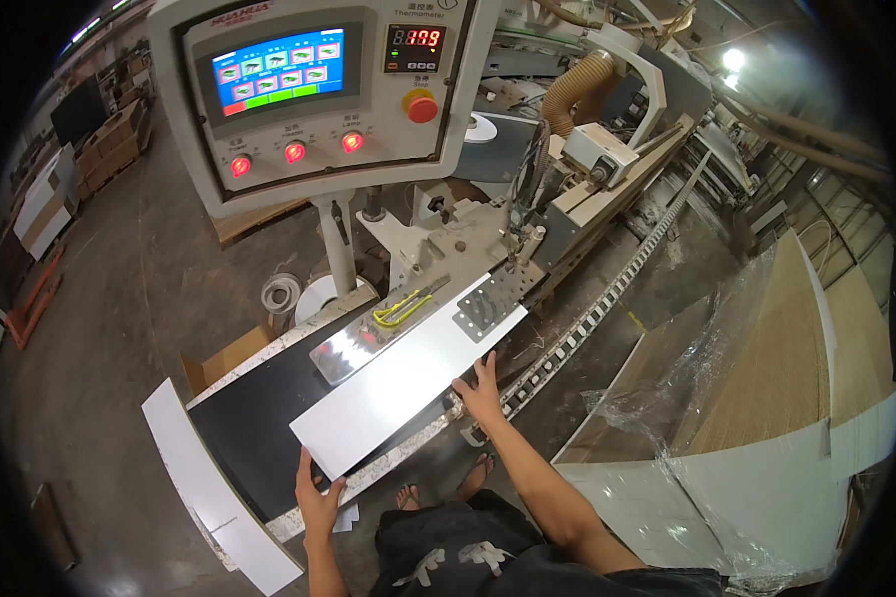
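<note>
A long white board lies slantwise on the machine's bed, its far right end at a dark metal plate with holes. My left hand grips the board's near left corner, with the fingers on the short end and the thumb at the long near side. Along that near side, further right, my right hand has its thumb and fingers spread and touching the edge. A yellow utility knife rests on the shiny metal plate just beyond the board.
A control panel with a lit screen and a red stop button stands over the bed. A black bed surface extends left to a white strip. Plastic-wrapped boards stand at right, beside a long roller track.
</note>
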The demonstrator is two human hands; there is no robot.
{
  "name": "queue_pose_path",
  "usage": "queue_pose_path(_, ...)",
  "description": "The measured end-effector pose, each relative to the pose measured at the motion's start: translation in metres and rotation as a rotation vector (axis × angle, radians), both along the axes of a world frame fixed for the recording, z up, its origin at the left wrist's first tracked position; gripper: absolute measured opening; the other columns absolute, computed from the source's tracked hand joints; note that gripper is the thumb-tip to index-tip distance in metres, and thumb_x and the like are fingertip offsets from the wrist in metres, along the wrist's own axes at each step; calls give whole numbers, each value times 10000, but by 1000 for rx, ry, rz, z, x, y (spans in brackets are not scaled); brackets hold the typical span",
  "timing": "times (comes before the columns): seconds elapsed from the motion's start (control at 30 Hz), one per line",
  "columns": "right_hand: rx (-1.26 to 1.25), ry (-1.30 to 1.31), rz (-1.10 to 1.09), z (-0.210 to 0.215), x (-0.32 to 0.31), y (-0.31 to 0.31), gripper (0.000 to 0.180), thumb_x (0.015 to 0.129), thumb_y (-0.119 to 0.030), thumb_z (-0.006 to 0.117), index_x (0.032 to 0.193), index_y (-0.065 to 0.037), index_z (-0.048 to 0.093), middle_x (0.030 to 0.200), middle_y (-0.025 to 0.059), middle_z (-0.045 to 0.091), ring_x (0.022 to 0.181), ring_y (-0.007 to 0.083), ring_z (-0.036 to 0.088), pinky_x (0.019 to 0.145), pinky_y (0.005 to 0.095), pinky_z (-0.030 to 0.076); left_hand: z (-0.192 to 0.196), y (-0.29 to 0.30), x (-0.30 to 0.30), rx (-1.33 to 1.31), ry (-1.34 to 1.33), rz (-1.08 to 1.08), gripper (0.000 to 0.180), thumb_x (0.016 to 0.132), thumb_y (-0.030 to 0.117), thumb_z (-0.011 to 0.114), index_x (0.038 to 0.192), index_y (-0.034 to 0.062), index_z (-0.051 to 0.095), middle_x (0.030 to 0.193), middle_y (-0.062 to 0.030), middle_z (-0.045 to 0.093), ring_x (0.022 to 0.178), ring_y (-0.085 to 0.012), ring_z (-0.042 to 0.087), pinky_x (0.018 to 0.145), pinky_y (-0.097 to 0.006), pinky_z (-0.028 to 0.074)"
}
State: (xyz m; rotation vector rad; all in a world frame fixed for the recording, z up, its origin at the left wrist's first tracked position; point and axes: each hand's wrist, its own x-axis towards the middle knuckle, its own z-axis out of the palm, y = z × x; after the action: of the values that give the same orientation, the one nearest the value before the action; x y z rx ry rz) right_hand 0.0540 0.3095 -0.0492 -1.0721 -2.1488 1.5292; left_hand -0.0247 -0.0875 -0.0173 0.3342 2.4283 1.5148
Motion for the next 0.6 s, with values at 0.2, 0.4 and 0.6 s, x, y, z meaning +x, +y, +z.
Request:
queue_pose_path(0.2,-2,263,55,9,5,-2,948,948,-34,663,1610,126,3,1713,324,-24,1608,377,80,1280,407,170,18,24,11,-175,144,72,982,667,-20,879,1549,40,449,1601,-172,424,1424,-362,453,1126,-443,425)
queue_pose_path(0.4,80,246,103,1,17,54,836,976,-27,650,1617,99,128,1726,260,-114,1609,363,-20,1281,399,116,30,78,17,-236,240,46,976,651,-60,858,1536,39,459,1550,-182,479,1429,-371,435,1199,-452,318)
queue_pose_path(0.6,-28,325,54,1,21,103,801,954,25,657,1601,112,193,1723,272,-114,1608,343,-62,1278,391,107,35,137,25,-294,284,43,885,668,-23,841,1488,32,512,1532,-164,512,1423,-354,445,1203,-448,311)
